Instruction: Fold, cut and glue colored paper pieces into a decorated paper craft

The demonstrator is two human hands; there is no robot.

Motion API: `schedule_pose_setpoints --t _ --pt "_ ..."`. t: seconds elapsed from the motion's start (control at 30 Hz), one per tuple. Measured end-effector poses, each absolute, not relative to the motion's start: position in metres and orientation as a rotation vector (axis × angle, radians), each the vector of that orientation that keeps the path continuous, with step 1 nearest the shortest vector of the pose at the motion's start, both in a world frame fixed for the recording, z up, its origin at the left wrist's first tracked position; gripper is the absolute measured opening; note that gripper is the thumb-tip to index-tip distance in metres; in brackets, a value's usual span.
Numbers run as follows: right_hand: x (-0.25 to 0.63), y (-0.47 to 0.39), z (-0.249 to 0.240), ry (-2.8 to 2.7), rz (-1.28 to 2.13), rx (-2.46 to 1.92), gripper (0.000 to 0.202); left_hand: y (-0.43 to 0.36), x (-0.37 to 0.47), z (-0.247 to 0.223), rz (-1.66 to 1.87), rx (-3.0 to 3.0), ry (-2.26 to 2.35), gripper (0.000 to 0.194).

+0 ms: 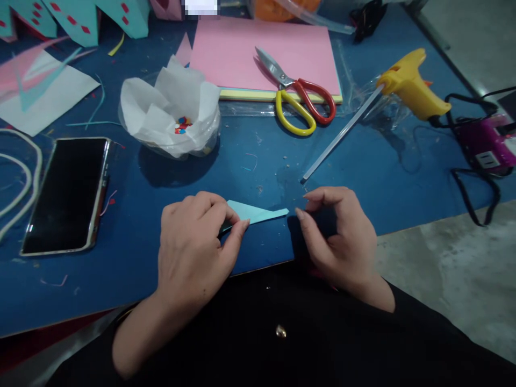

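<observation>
Between the thumb and fingers of my left hand (199, 242) is a folded piece of light blue paper (255, 213), narrowing to a thin strip toward the right. Part of the paper is hidden behind those fingers. My right hand (338, 231) hovers just past the strip's tip, thumb and fingertips apart with a gap between them, and nothing shows in it. Above the hands on the blue table (242, 172) lies a clear glue stick (342, 134) that runs into a yellow glue gun (415, 83).
Scissors (288, 83) with red and yellow handles rest partly on a stack of pink paper (234, 54). A white paper-lined bowl (169, 107) holds small coloured bits. A phone (66, 196) and white cable (34, 177) lie left. A purple power block (481, 142) with black cords sits right.
</observation>
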State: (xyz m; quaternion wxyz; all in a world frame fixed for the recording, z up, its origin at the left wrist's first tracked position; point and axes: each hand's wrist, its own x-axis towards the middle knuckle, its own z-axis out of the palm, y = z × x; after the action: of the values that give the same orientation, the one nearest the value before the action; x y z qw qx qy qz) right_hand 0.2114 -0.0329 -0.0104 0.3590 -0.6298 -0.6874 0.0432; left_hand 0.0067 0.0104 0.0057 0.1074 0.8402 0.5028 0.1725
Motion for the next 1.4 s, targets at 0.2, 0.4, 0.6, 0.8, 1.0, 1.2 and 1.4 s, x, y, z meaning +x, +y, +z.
schedule_pose_setpoints --t 0.2,0.4,0.6,0.8,1.0,1.2,1.4 --pt "0.209 -0.035 -0.01 -2.091 -0.116 -1.39 0.015 0.009 0.007 0.006 0.502 2.48 1.491 0.016" --pt "0.199 -0.039 -0.019 -2.449 -0.168 -1.2 0.048 0.009 0.007 0.006 0.513 2.48 1.492 0.016" --pt "0.193 -0.038 -0.014 -2.503 -0.251 -1.2 0.049 0.008 0.006 0.004 0.532 2.482 1.49 0.016" --pt "0.198 -0.043 -0.006 -2.507 -0.391 -1.307 0.047 0.008 0.006 0.003 0.546 2.48 1.496 0.015" --pt "0.205 -0.05 -0.005 -2.425 -0.477 -1.459 0.043 0.007 0.007 0.004 0.551 2.475 1.511 0.015" --pt "0.193 -0.043 -0.012 -2.454 -0.273 -1.125 0.034 0.006 0.006 0.007 0.513 2.469 1.518 0.013" --pt "0.19 -0.038 -0.023 -2.488 -0.224 -1.074 0.038 0.007 -0.001 0.008 0.522 2.413 1.525 0.014"
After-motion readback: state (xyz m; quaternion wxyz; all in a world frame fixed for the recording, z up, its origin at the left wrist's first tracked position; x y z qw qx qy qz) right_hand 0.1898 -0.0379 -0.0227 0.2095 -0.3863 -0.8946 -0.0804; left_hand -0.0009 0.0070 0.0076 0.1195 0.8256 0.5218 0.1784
